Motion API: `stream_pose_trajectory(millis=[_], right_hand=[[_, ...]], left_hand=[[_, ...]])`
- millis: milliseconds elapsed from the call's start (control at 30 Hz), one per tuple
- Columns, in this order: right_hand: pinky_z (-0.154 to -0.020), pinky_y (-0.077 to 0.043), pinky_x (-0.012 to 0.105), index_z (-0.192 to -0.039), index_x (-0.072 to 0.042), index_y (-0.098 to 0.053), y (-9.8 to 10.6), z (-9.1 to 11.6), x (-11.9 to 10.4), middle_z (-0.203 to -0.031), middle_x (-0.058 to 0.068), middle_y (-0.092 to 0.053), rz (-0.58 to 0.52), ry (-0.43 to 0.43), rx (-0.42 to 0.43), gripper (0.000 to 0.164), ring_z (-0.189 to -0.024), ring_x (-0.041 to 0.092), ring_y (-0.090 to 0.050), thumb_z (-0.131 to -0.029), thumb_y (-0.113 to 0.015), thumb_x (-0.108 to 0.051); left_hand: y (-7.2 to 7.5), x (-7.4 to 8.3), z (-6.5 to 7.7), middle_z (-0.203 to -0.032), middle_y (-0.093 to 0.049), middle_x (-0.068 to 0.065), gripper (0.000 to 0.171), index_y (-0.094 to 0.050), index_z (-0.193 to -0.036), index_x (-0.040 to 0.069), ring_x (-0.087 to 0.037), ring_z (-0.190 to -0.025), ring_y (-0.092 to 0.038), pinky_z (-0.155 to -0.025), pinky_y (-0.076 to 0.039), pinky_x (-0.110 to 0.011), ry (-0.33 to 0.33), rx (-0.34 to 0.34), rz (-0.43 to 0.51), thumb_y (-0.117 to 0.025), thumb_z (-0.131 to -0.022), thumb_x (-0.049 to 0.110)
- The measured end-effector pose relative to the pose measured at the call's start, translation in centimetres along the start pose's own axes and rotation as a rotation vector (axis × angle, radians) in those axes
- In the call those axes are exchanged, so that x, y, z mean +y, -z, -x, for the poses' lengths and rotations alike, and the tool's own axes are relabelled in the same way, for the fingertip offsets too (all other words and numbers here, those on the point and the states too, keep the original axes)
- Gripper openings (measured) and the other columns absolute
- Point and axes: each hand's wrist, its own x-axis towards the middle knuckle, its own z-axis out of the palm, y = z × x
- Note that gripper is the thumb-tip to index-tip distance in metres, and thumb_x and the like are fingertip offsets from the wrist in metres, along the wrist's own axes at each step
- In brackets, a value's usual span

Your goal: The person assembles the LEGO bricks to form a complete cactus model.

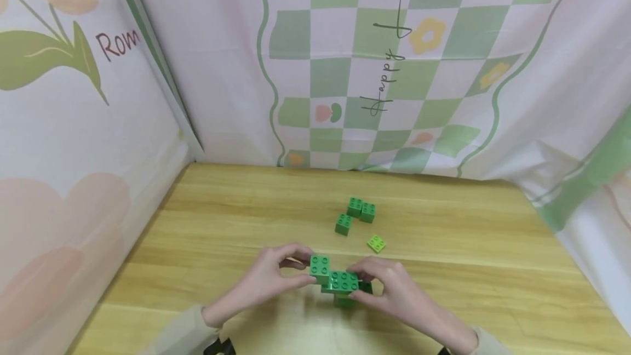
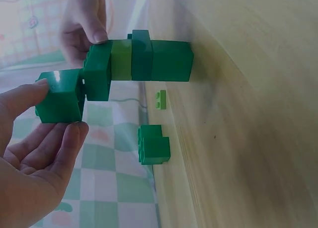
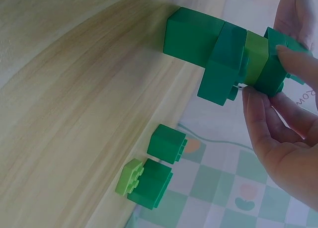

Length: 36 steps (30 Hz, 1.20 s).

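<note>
My left hand point(image 1: 268, 276) pinches a green toy building brick point(image 1: 319, 269) with four studs between thumb and fingers. This brick sits right at the studs of the left end of a longer green brick point(image 1: 344, 280), the top one of a stack. My right hand point(image 1: 396, 289) holds that longer brick at its right end, thumb in front and fingers behind. In the left wrist view, a lighter green brick point(image 2: 121, 60) lies below it, then a dark green brick point(image 2: 142, 56) that juts out sideways, and a green base brick point(image 2: 171, 61) standing on the table.
Beyond the hands, three loose green bricks point(image 1: 355, 207) stand close together on the wooden table point(image 1: 236, 207). A flat lime-green brick point(image 1: 377, 244) lies nearer the right hand. Patterned cloth point(image 1: 330, 78) hangs along the back and sides of the table.
</note>
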Motion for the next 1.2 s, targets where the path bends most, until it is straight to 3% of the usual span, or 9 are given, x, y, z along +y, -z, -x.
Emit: stream_pose_trajectory(millis=[267,633,900,1200], right_hand=[[-0.068,-0.06,0.018,-0.107,-0.009,-0.07,0.0,0.0,-0.1,-0.1,0.004,-0.076,-0.002,-0.004,0.002,0.03,-0.082,0.001,-0.066,-0.08,-0.081,-0.016],[-0.074,-0.061,0.023,-0.114,-0.008,-0.069,0.2,0.0,-0.2,-0.105,0.004,-0.074,0.048,0.032,0.011,0.038,-0.087,0.01,-0.07,-0.083,-0.079,-0.027],[-0.074,-0.061,0.021,-0.111,-0.006,-0.071,0.0,-0.1,-0.1,-0.104,0.006,-0.075,0.057,0.034,0.013,0.034,-0.086,0.012,-0.072,-0.084,-0.078,-0.025],[-0.07,-0.06,0.019,-0.107,-0.005,-0.073,-0.2,-0.2,0.1,-0.099,0.004,-0.075,0.024,0.049,0.029,0.031,-0.082,0.008,-0.071,-0.082,-0.08,-0.021]], left_hand=[[-0.3,0.0,0.2,-0.113,-0.074,-0.009,0.039,-0.067,-0.117,0.008,-0.017,-0.102,-0.071,-0.091,-0.058,-0.023,0.002,-0.01,-0.044,-0.079,-0.084,0.025],[-0.7,0.1,0.2,-0.116,-0.072,-0.009,0.041,-0.064,-0.121,0.009,-0.019,-0.104,-0.07,-0.092,-0.057,-0.02,-0.008,-0.017,-0.051,-0.077,-0.085,0.022],[-1.2,-0.3,0.2,-0.117,-0.072,-0.009,0.042,-0.063,-0.125,0.008,-0.016,-0.101,-0.071,-0.092,-0.057,-0.02,-0.012,-0.03,-0.057,-0.076,-0.086,0.017],[-1.7,-0.7,0.3,-0.114,-0.074,-0.009,0.041,-0.066,-0.123,0.008,-0.011,-0.097,-0.072,-0.091,-0.058,-0.02,-0.075,-0.001,-0.078,-0.077,-0.084,0.012]])
